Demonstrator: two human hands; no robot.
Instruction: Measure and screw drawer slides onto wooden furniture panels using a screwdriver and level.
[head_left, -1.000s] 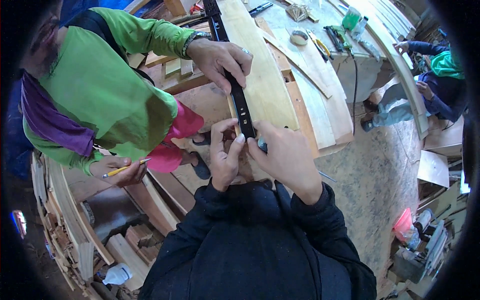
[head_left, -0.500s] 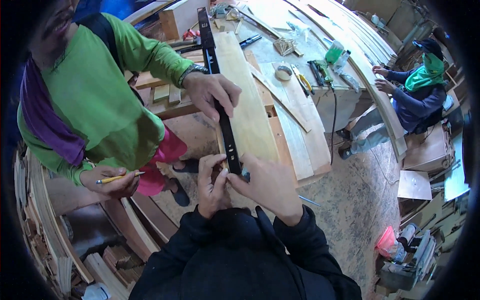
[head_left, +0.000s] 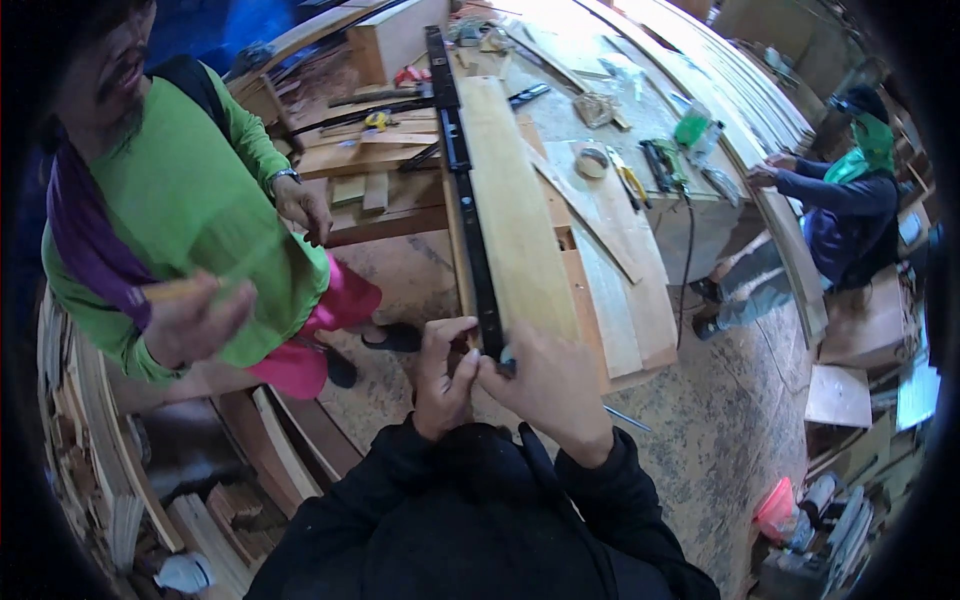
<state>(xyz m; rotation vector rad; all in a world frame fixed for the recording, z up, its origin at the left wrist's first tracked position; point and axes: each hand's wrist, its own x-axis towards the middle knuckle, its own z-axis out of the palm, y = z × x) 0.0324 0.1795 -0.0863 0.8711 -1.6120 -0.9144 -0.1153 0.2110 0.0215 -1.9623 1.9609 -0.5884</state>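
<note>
A long black metal drawer slide [head_left: 465, 180] lies along the edge of a pale wooden board [head_left: 520, 220], its lower end close to me. At that end, my left hand [head_left: 445, 380] pinches beside the slide with thumb and bent index finger; any small piece between them is hidden. My right hand [head_left: 560, 390], blurred at the fingers, is closed over the same end, thumb touching the slide. Something teal shows under its fingers, and a thin bluish rod [head_left: 627, 417] sticks out beyond the wrist. They line up like one tool, but the middle is covered.
A person in a green shirt [head_left: 180, 230] stands at left, a yellow pencil [head_left: 175, 288] in one hand. On the workbench are a tape roll [head_left: 592, 161], yellow-handled pliers [head_left: 630, 180] and a corded green power tool [head_left: 668, 165]. Another person [head_left: 850, 200] handles long boards at right.
The co-worker in green has taken a hand off the drawer slide and raised the hand with the pencil. My hands stay at the slide's near end; the whole view has shifted slightly.
</note>
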